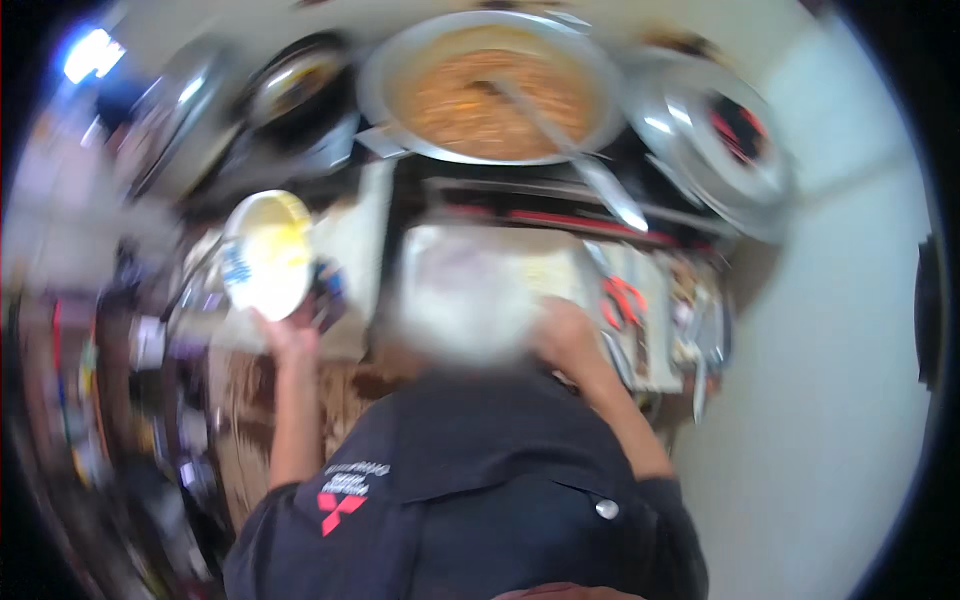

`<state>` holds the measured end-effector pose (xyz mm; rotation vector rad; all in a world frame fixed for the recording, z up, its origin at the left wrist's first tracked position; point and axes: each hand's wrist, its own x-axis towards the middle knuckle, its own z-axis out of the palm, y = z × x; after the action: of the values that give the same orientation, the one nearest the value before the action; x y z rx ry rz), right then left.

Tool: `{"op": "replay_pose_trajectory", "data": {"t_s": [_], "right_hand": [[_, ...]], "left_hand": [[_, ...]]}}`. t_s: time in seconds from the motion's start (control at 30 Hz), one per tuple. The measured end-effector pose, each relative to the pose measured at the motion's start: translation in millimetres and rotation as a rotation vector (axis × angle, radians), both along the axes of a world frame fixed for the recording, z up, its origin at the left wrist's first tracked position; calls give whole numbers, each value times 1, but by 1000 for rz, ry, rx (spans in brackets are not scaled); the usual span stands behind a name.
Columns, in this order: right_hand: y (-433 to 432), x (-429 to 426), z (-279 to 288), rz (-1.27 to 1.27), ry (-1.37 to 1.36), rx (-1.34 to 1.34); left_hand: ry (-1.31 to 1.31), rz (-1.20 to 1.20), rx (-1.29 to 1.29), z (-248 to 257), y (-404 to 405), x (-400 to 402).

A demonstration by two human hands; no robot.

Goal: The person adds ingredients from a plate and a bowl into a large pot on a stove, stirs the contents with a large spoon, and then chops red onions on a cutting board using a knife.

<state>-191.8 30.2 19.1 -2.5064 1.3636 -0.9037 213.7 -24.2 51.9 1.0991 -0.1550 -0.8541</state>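
My left hand (pixel 292 334) holds a white tub (pixel 268 259) from below, off to the left. The tub has blue marks on its side and something yellow about its rim or inside. My right hand (pixel 571 337) is curled at the right edge of a pale, blurred object (pixel 472 300) just in front of my chest. What that object is, and whether my fingers grip it, cannot be made out. Red-orange handled scissors (pixel 622 301) lie to the right of this hand. Motion blur softens both hands.
A wide metal pan (pixel 375 90) of orange-brown food stands ahead, a metal spatula (pixel 611 191) resting across its rim. A black wok (pixel 300 127) is at its left, and a round metal lid or pan (pixel 675 142) at its right. Utensils crowd a tray (pixel 664 360) at right, beside a pale wall (pixel 832 300).
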Motion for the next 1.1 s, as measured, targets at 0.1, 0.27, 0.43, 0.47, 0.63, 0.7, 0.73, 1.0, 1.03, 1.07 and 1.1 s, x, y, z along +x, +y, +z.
{"op": "replay_pose_trajectory", "data": {"t_s": [0.1,0.27,0.43,0.47,0.63,0.7,0.73,1.0,1.03,1.07,1.1], "right_hand": [[45,-48,-40,-318,-121,312],[57,-64,-37,-374,-28,430],[24,-63,-29,-224,-24,226],[17,-58,-27,-197,-66,235],[34,-46,-28,-225,-97,265],[61,-50,-34,-384,94,401],[72,-50,-35,-466,234,523],[155,-3,-43,-861,-186,716],[162,13,-50,-929,-220,713],[169,30,-36,-914,-283,704],[175,49,-40,-953,-351,651]], "left_hand": [[123,226,-66,-44,33,17],[158,416,153,-98,42,56],[187,237,-16,-152,6,118],[98,181,11,-165,4,138],[57,10,69,-165,-16,172],[-542,-520,134,-150,-29,111],[-752,-703,76,-131,-25,84],[-645,-1434,385,-114,10,-57],[-703,-1527,334,-107,-4,-66],[-733,-1594,279,-104,-13,-76],[-764,-1658,191,-98,-28,-92]]}}
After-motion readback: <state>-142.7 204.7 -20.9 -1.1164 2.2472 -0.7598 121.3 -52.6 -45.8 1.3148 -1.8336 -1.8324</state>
